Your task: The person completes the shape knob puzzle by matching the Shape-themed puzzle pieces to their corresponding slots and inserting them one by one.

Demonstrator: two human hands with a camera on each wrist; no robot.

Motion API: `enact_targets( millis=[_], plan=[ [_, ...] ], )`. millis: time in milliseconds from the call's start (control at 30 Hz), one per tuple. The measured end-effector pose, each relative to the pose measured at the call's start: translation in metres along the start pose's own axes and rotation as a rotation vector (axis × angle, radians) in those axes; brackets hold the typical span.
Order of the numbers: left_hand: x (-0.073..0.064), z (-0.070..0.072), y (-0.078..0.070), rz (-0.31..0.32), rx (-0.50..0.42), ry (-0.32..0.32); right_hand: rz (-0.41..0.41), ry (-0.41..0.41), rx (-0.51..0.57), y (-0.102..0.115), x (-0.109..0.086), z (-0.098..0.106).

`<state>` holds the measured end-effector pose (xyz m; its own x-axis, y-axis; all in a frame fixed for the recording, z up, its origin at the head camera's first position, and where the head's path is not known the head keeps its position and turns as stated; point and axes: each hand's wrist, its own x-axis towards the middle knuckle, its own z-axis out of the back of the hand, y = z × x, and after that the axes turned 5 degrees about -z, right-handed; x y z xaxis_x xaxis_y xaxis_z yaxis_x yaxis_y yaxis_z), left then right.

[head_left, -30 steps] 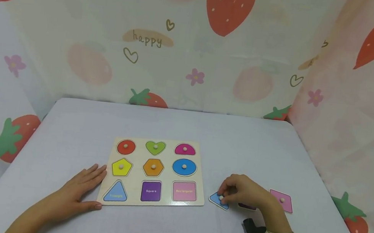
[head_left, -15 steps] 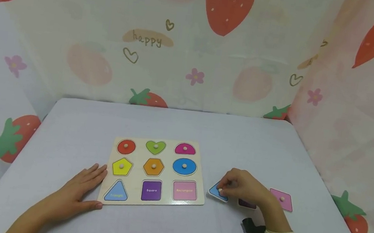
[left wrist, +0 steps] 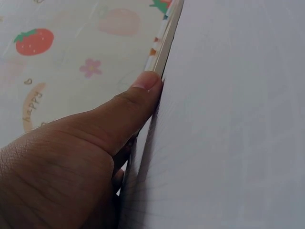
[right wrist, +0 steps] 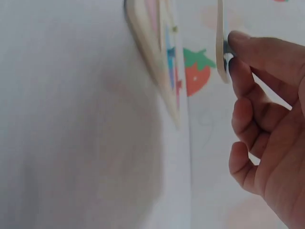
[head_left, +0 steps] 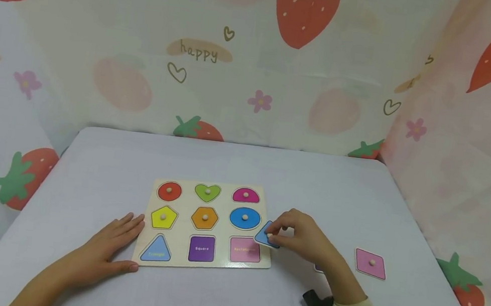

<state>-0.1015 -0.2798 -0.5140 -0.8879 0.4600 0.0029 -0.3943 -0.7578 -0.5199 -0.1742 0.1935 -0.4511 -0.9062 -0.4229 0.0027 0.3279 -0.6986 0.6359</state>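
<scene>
My right hand (head_left: 301, 236) pinches the small knob of a blue triangle puzzle piece (head_left: 261, 235). In the head view the piece overlaps the right edge of a wooden shape puzzle board (head_left: 181, 231), near its pink rectangle recess (head_left: 240, 253). The right wrist view shows the piece (right wrist: 220, 52) edge-on, raised off the table, with thumb and finger at its knob. My left hand (head_left: 103, 247) lies with fingers extended along the board's left edge; its thumb (left wrist: 138, 93) touches the near corner. Recesses for a triangle (head_left: 156, 250) and a square (head_left: 201, 249) show printed words.
Six knobbed shapes sit in the board's upper rows, among them a red circle (head_left: 169, 191) and a blue oval (head_left: 238, 218). A pink piece (head_left: 369, 269) lies at the right on the white table (head_left: 210, 300). My right forearm mostly hides a purple piece (head_left: 318, 269).
My right hand has lifted the blue triangle piece off the table and carried it left and away from me to the board's right edge. The left hand stays at the board.
</scene>
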Motion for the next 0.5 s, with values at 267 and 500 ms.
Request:
enact_targets(
  millis=[267,500],
  plan=[
    [0.000,0.000,0.000,0.021,-0.004,-0.003,0.028,0.008,0.032,0.022,0.014,-0.008],
    [0.000,-0.002,0.002,0.017,-0.001,-0.005,0.032,0.023,0.045,0.039,0.022,-0.017]
  ],
)
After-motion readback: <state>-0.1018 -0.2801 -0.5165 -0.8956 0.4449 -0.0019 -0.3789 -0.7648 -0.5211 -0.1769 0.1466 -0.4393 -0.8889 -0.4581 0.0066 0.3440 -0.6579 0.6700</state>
